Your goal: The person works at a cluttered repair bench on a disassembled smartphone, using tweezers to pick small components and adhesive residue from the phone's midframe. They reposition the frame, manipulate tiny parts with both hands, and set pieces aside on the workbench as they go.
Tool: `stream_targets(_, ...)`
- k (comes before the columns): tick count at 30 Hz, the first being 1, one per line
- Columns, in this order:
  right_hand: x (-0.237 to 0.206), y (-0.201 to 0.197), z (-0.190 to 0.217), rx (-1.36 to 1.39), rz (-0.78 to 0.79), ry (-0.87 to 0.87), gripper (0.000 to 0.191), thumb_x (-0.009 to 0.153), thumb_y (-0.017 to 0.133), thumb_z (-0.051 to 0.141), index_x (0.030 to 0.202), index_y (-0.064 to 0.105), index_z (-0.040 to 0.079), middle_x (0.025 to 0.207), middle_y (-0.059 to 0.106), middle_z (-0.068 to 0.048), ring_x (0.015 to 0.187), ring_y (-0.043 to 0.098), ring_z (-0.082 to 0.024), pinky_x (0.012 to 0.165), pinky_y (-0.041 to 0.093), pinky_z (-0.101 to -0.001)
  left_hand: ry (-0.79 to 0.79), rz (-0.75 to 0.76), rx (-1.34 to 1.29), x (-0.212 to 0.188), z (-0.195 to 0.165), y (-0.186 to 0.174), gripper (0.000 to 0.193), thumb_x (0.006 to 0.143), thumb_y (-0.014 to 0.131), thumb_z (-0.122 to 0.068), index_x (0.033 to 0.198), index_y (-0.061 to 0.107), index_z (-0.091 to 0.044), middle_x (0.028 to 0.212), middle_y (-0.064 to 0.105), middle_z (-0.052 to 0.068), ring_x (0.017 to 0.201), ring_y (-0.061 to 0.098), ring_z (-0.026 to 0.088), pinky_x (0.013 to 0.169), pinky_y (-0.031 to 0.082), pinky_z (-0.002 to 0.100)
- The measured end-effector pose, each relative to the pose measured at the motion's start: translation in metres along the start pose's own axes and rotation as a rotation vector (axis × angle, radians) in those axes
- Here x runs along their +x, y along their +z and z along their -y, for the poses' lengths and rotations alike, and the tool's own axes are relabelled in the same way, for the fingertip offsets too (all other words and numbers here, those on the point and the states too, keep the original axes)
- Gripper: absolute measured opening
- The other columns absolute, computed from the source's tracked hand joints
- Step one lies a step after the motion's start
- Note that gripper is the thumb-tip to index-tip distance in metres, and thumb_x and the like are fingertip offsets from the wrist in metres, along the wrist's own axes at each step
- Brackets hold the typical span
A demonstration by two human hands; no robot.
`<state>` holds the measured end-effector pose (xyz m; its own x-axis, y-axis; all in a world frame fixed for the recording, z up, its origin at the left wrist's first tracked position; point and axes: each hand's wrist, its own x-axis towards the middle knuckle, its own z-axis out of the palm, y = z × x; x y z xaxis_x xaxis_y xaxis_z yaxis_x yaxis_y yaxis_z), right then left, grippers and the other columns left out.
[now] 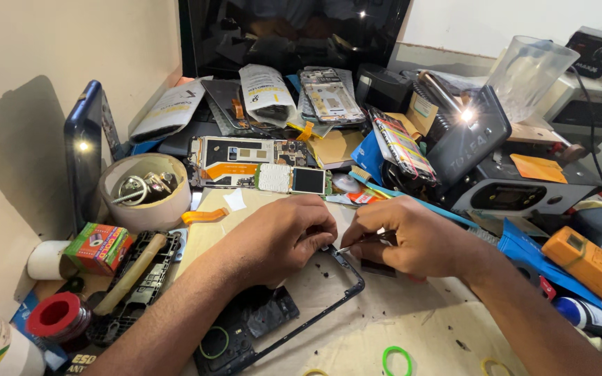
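Note:
My left hand [283, 237] presses down on the upper corner of a black phone frame [283, 317] that lies on a worn tan work mat [384, 327]. My right hand [412, 237] grips thin metal tweezers [350, 245], their tip touching the frame's corner just beside my left fingers. The frame's lower part, with a dark back panel, reaches toward me under my left forearm.
An opened phone with exposed boards [245, 161] lies behind my hands. A round bowl of parts [144, 191], a small hammer [130, 275] and a red solder spool [57, 315] stand left. A yellow multimeter [590, 268] and a black station [517, 191] crowd the right.

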<state>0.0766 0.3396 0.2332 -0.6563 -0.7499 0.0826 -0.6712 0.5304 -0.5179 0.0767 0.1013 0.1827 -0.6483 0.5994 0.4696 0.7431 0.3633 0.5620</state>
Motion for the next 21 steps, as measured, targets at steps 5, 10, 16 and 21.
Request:
stream_targets(5, -0.0012, 0.0006, 0.0063, 0.009, -0.014, 0.152, 0.024, 0.076, 0.080, 0.009, 0.100, 0.076, 0.008, 0.091, 0.077, -0.004, 0.077, 0.073, -0.018, 0.070, 0.057, -0.0327, 0.027, -0.005, 0.006, 0.0009, 0.0016, 0.0006, 0.010, 0.089, 0.068, -0.014, 0.091, 0.069, -0.005, 0.093, 0.068, 0.010, 0.092, 0.068, 0.032, 0.080, 0.054, 0.041)
stream_targets(10, 0.0006, -0.0006, 0.0095, -0.019, -0.005, 0.115, 0.021, 0.077, 0.080, 0.010, 0.097, 0.076, 0.008, 0.086, 0.077, -0.004, 0.076, 0.072, -0.014, 0.069, 0.057, -0.0319, 0.021, 0.004, -0.003, 0.0012, 0.0006, 0.0001, 0.011, 0.089, 0.068, -0.015, 0.092, 0.069, -0.004, 0.093, 0.068, 0.010, 0.091, 0.068, 0.031, 0.079, 0.054, 0.041)
stream_targets(16, -0.0005, 0.0013, 0.0040, 0.089, 0.058, 0.418, 0.021, 0.085, 0.075, 0.012, 0.105, 0.078, 0.010, 0.090, 0.078, -0.005, 0.073, 0.072, -0.018, 0.065, 0.057, -0.0358, 0.001, 0.007, 0.011, -0.0010, -0.0003, -0.0014, 0.011, 0.090, 0.067, -0.015, 0.092, 0.070, -0.005, 0.094, 0.068, 0.010, 0.093, 0.067, 0.032, 0.081, 0.053, 0.042)
stream_targets(21, 0.0007, 0.0018, 0.0001, -0.009, -0.007, -0.089, 0.017, 0.083, 0.077, 0.007, 0.100, 0.075, 0.003, 0.091, 0.078, -0.006, 0.083, 0.074, -0.014, 0.075, 0.057, -0.0315, 0.018, -0.001, 0.011, -0.0007, 0.0015, 0.0006, 0.010, 0.089, 0.067, -0.015, 0.092, 0.070, -0.005, 0.094, 0.068, 0.010, 0.093, 0.067, 0.032, 0.080, 0.053, 0.042)
